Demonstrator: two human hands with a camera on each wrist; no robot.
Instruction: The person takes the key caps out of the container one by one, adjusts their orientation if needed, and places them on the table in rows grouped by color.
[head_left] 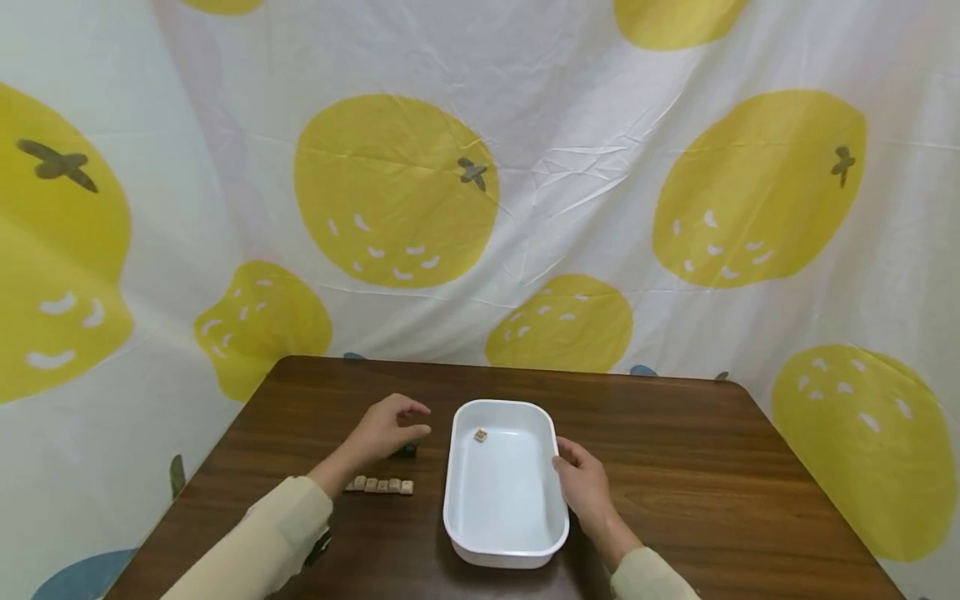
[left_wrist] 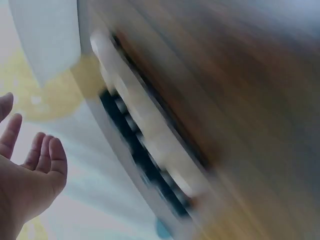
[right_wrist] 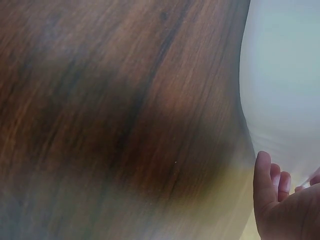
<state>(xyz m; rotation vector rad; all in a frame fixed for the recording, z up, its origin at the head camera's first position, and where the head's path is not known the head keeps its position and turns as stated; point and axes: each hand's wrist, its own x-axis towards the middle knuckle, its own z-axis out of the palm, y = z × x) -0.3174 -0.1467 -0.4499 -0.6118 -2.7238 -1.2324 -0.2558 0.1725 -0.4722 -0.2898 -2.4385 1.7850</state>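
Observation:
A white rectangular tray stands on the table. Inside it, towards the far left corner, lies one small beige cube. My right hand grips the tray's right side, thumb at the rim and fingers along the outer wall. Left of the tray, my left hand is over the table, its fingers loosely bent and apart, with nothing between them. Near its wrist runs a row of beige cubes, partly hidden by the forearm. A dark row lies alongside the beige one, blurred in the left wrist view.
The brown wooden table ends at a white curtain with yellow lemons hanging behind it. A small black object shows beside the left sleeve.

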